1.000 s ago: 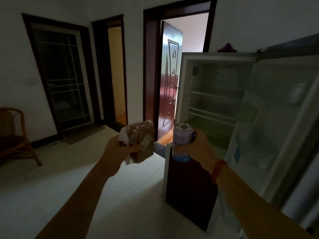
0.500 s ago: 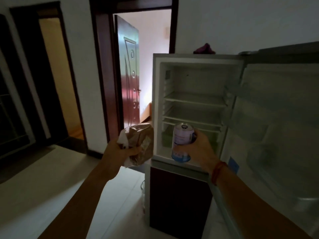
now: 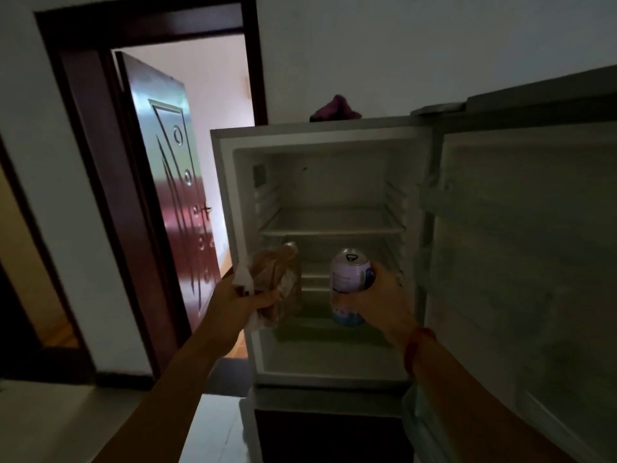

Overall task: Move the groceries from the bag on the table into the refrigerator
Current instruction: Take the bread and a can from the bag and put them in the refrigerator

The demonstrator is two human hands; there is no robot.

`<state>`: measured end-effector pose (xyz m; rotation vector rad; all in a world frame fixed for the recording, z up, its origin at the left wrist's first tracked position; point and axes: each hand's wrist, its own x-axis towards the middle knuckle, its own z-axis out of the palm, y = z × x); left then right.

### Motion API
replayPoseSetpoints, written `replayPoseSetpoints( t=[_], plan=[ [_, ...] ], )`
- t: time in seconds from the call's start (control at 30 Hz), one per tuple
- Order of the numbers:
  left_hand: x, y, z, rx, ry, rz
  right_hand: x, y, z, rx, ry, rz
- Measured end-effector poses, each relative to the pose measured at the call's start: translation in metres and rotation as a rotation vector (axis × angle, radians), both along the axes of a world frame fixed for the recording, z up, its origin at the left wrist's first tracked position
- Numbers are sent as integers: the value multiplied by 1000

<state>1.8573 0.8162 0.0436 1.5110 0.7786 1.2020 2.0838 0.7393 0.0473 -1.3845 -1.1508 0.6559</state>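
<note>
Refrigerator [image 3: 320, 132]: I see it straight ahead with its upper compartment open, white inside and dim.
Refrigerator door [image 3: 521, 262]: swung wide open to the right, its inner side facing me.
Room door [image 3: 173, 182]: a dark red-brown panelled door standing ajar in the doorway left of the refrigerator, with a brighter room behind it.
Lower door [image 3: 330, 436]: dark and closed, below the open compartment.
Shelf [image 3: 330, 231]: the upper shelf runs across the compartment, and I see nothing lying on it.
Left hand [image 3: 240, 302]: my view shows the fingers curled tight round a packet of bread, the arm stretched towards the refrigerator's left wall.
Right hand [image 3: 377, 295]: wrapped round a can from the right side, the arm stretched towards the middle of the opening.
Packet of bread [image 3: 280, 279]: brown slices in a clear wrapper, held upright in front of the left edge of the opening, below the level of the shelf. I cannot tell whether it has crossed the frame.
Can [image 3: 350, 272]: pale with a blue base, upright with its pull tab on top, just right of the bread and apart from it, below the shelf level. I cannot tell whether it is inside.
Cloth [image 3: 334, 108]: a purple bundle on top of the refrigerator.
Wristband [image 3: 415, 345]: red, on the right wrist.
</note>
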Motion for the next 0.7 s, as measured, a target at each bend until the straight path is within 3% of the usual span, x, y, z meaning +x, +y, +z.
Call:
replayPoseSetpoints(
  t=[0.7],
  plan=[
    [52,229,13,-85,-33,-246,30,184,21,43,-73,-266]
  ],
)
